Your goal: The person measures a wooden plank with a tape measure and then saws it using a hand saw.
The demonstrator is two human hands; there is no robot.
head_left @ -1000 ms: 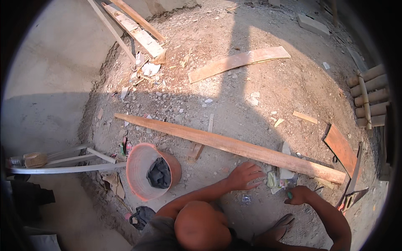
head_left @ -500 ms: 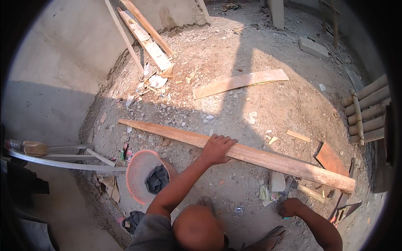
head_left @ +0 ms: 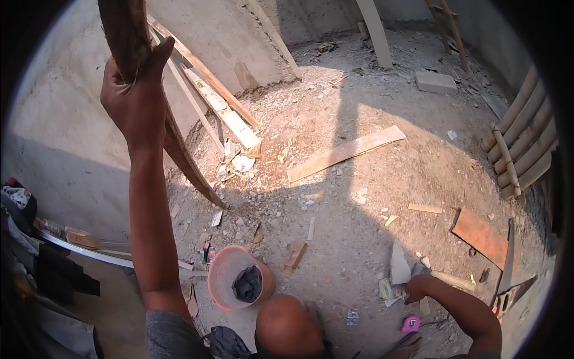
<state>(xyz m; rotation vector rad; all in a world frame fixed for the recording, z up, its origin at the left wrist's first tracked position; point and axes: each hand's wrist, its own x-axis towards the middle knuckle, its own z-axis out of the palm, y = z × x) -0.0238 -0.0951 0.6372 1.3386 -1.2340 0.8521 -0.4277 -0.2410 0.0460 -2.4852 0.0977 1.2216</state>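
Note:
My left hand [head_left: 136, 105] is raised at the upper left, its fingers wrapped round a long wooden plank [head_left: 179, 146]. The plank stands steeply on edge; its upper end leaves the picture and its tapered lower end comes down by the rubble. Low at the right, my right hand [head_left: 418, 289] has its fingers curled beside the grey head of a hammer [head_left: 455, 281] lying on the ground. What those fingers hold, if anything, is hidden. A pink tape measure [head_left: 411, 323] rests just below that hand, and a pale block [head_left: 400, 263] sits beyond it.
An orange bucket [head_left: 216, 281] with dark cloth stands left of my bent knee [head_left: 289, 326]. A flat board [head_left: 350, 152] lies ahead in the sun. A saw [head_left: 508, 263] and a reddish board [head_left: 481, 237] lie at right. Planks [head_left: 224, 113] lean on the wall.
My left hand has lifted the plank off the ground and swung it up to the left. My right hand has shifted slightly up toward the hammer, and the pink tape measure now shows beneath it.

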